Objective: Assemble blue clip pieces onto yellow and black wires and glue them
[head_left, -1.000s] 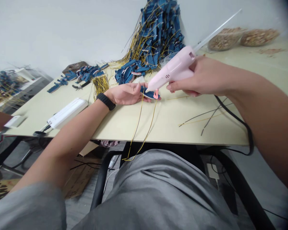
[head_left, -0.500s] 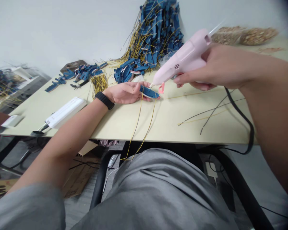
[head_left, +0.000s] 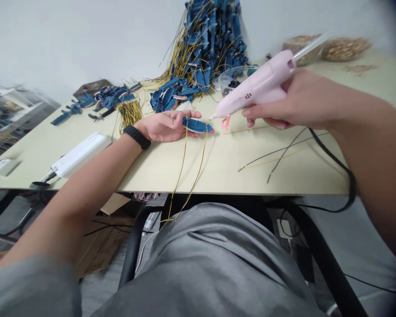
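My right hand (head_left: 284, 103) is closed round a pink glue gun (head_left: 257, 86) whose nozzle points down-left, a short way off a small blue piece (head_left: 194, 125). My left hand (head_left: 166, 125), with a black band on its wrist, lies palm up on the pale table (head_left: 218, 163) and pinches that blue piece between its fingers. Two thin yellow wires (head_left: 185, 167) run from the piece over the table's front edge to my lap. A clear glue stick pokes out of the gun's back.
A tall heap of blue pieces with yellow wires (head_left: 204, 48) rises behind my hands. More blue pieces (head_left: 102, 99) and a yellow wire bundle (head_left: 129, 112) lie left. A white power strip (head_left: 79, 154) sits front left. Loose dark wires (head_left: 277, 154) and the gun's black cord (head_left: 343, 176) lie right.
My right hand has lifted the glue gun up and to the right, away from the blue piece. My left hand has kept its hold in place.
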`<state>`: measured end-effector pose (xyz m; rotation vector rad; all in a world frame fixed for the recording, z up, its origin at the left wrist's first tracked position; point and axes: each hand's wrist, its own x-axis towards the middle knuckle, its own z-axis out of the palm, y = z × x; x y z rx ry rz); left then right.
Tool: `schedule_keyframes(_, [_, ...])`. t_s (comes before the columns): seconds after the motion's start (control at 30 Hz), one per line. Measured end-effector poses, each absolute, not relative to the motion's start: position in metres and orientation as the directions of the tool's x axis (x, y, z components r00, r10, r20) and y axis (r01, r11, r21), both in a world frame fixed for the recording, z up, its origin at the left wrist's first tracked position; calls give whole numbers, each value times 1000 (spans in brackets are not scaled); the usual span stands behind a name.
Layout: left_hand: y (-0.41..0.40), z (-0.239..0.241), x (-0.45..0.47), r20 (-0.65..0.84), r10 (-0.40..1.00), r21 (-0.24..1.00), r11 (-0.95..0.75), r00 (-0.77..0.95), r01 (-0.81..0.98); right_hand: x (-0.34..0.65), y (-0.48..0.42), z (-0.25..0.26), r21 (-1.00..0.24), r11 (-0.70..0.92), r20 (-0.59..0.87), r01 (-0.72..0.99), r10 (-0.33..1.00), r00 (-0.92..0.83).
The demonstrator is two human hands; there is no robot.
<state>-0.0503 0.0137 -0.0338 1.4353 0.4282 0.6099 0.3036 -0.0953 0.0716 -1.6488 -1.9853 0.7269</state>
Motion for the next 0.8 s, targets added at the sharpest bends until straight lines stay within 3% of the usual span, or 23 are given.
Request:
schedule_keyframes(0.23, [10,-31,-51,97,635,993,-13,767,-115,305,-91,64,-679,218,35,701,963,-266])
schedule_keyframes(0.4, [10,-28,-47,35,653,997,31,757,-72,299,-92,63,-675,184,21,715,973,-231])
schedule_keyframes(0.8, [17,-30,-50,63,606,995,19,793,-93,289,-88,61,-654,128,11,746,987,-160])
